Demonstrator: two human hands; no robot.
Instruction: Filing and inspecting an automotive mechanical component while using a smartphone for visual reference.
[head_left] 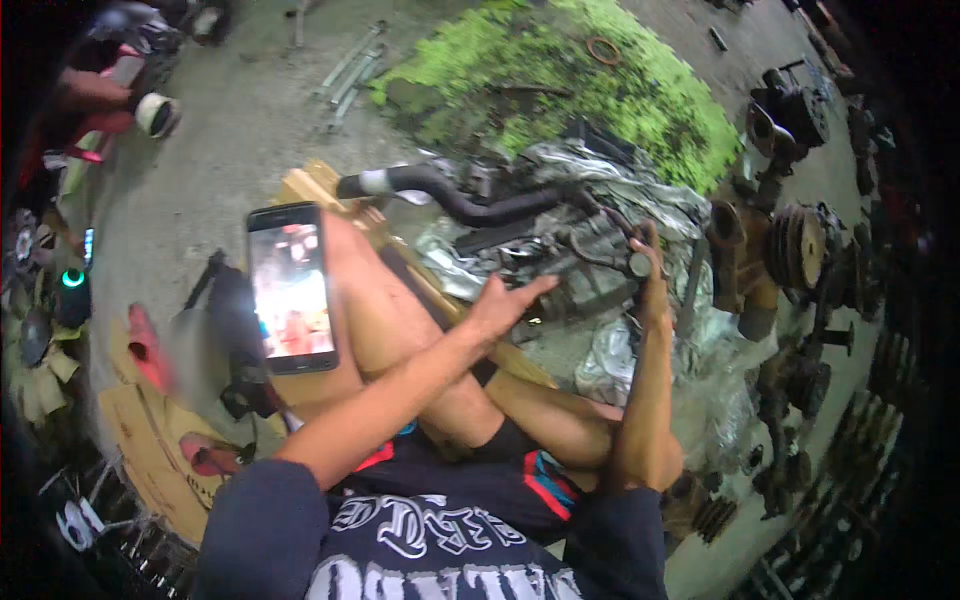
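Note:
In front of my crossed legs lies a dirty grey metal assembly (pixel 600 290) with dark thin pipes, resting on crumpled silver plastic sheeting (pixel 610 360). My left hand (pixel 508 304) is at its near left side, thumb and forefinger apart, with nothing seen in it. At the right side, my right hand (pixel 650 270) is raised, its fingers curled at a dark curved part with a round grey end (pixel 638 264). A thick black hose (pixel 470 207) with a pale band stretches across the far side of the assembly. The underside of the assembly is hidden.
A smartphone (pixel 290 290) with a lit screen rests by my left thigh. Bright green, dirt-speckled material (pixel 560 60) covers the floor ahead. Rusty parts and a pulley (pixel 797 247) stand at the right. Long wrenches (pixel 355 70) lie far left; flattened cardboard (pixel 150 460) lies near left.

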